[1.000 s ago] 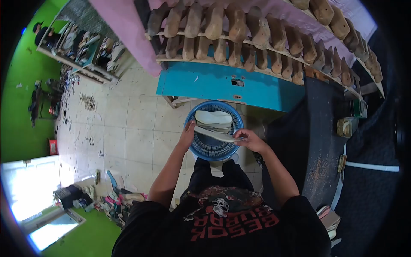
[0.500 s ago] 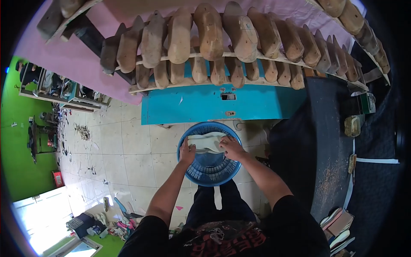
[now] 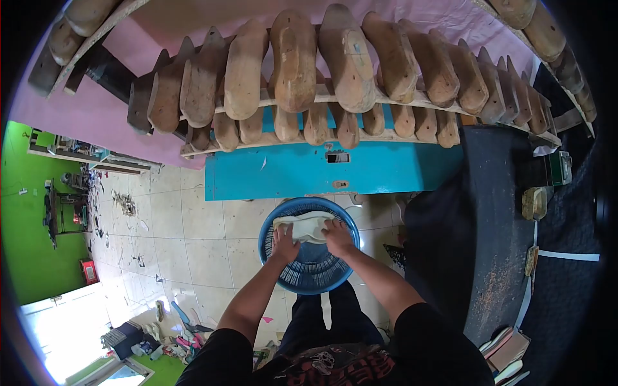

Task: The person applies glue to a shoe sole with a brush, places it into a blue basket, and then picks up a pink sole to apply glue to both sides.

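A blue plastic basket (image 3: 263, 257) with slatted sides stands on the floor in front of my legs. In its far half lie pale, off-white shoe soles (image 3: 309, 229), seemingly stacked, stretched sideways across the basket. My left hand (image 3: 284, 244) grips their near edge toward the left end, fingers over the top. Around the right end curl the fingers of my right hand (image 3: 338, 238). How many pieces there are I cannot make out, and both hands hide parts of them.
Racks of wooden shoe lasts (image 3: 296, 64) hang just beyond the basket, above a turquoise panel (image 3: 277, 177). A dark work surface (image 3: 496, 244) runs along the right. Scraps litter the tiled floor (image 3: 199, 219), and a pile of clutter (image 3: 180, 341) lies lower left.
The view has shifted, so the basket sits slightly lower and to the left. My left hand has moved inward from the left end onto the soles' near edge. The right hand stays at the right end.
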A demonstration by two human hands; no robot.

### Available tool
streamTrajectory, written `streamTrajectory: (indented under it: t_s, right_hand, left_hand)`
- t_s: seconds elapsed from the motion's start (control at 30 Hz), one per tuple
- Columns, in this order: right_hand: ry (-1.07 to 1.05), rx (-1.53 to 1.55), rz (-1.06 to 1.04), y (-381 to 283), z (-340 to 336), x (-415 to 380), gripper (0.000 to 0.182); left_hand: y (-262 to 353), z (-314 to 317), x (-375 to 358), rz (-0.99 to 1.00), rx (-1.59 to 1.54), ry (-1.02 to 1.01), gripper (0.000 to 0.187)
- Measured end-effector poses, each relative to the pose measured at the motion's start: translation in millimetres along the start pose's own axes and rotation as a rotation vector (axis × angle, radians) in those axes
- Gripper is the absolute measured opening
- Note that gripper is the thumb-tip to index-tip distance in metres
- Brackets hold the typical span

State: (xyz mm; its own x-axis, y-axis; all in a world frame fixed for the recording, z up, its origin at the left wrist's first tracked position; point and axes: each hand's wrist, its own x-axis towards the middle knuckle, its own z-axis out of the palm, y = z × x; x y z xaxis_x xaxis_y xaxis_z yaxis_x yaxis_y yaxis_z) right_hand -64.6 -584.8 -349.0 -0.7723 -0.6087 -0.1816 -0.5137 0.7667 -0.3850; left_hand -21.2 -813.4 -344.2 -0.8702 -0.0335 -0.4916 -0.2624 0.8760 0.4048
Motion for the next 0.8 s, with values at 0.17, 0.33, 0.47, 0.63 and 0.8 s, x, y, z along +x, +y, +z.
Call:
streamTrajectory:
  t_s: [0.17, 0.33, 0.47, 0.63, 0.8]
  right_hand:
    - [-0.029, 0.038, 0.093, -5, 13, -2, 0.033]
    - [-0.078, -0.005, 0.17, -17, 13, 2, 0.034]
    - [-0.133, -0.011, 0.231, -24, 8, 7, 0.03]
    - [-0.179, -0.026, 0.298, -33, 16, -4, 0.039]
    - [0.016, 0.068, 0.223, -42, -3, -48, 0.063]
  left_hand:
    - [14, 1, -7, -0.006, 0.218, -0.218, 0.099]
    - [22, 10, -6, -0.061, 0.309, -0.309, 0.11]
    - [21, 11, 2, -0.078, 0.368, -0.372, 0.114]
    - [32, 1, -2, -0.1, 0.381, -0.414, 0.111]
    - [19, 13, -3, -0.097, 0.183, -0.208, 0.094]
